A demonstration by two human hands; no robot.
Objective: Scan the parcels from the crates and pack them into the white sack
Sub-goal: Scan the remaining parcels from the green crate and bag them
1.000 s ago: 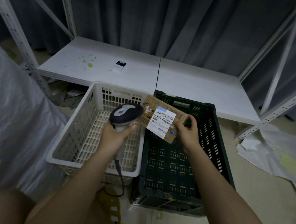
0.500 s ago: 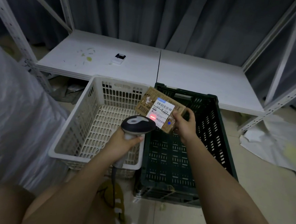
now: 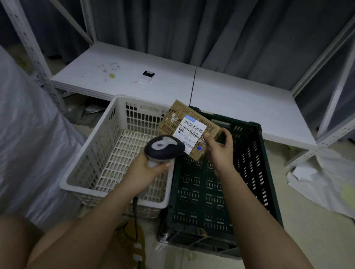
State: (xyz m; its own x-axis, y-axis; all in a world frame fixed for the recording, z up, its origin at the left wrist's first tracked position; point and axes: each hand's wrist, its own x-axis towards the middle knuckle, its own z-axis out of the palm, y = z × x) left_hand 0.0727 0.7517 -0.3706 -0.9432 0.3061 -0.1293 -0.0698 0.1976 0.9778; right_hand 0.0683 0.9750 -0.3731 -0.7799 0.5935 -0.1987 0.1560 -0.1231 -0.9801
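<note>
Scan step in hand, I judge: my left hand grips the handheld scanner by its handle, head aimed at the label on the flat cardboard parcel. My right hand pinches the parcel's right edge, holding it tilted in the air above the seam between the white crate and the dark green crate. Both crates look empty. Next, swing the parcel left to the white sack and drop it in. Pale tiled floor, low white shelf board with a small device, grey curtain behind.
</note>
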